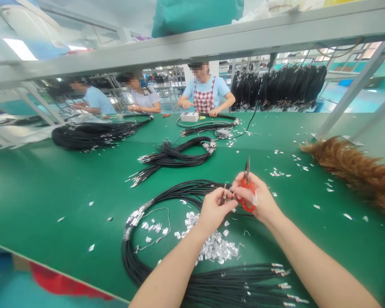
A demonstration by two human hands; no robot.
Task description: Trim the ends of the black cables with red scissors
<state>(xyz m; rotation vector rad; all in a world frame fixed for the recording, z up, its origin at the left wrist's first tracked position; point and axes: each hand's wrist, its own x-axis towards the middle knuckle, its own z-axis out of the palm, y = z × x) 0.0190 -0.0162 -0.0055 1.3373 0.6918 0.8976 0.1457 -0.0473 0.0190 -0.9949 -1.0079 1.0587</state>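
My left hand [215, 209] is closed on the end of a black cable, its fingertips pinched near my other hand. In my right hand [258, 196] are red-handled scissors [248, 188], their blades pointing up and away; its thumb and fingertips also meet at the cable end. A large curved bundle of black cables [131, 256] lies on the green table around and beneath my forearms, with silvery tips at the lower right. Below my hands is a pile of small silver foil pieces [216, 246].
Further cable bundles lie on the green table [67, 179] at the middle [179, 156] and far left [93, 134]. A brown feathery duster [353, 171] is at right. Three people sit across the table, beneath a metal shelf beam [192, 47]. Black cables [279, 87] hang behind.
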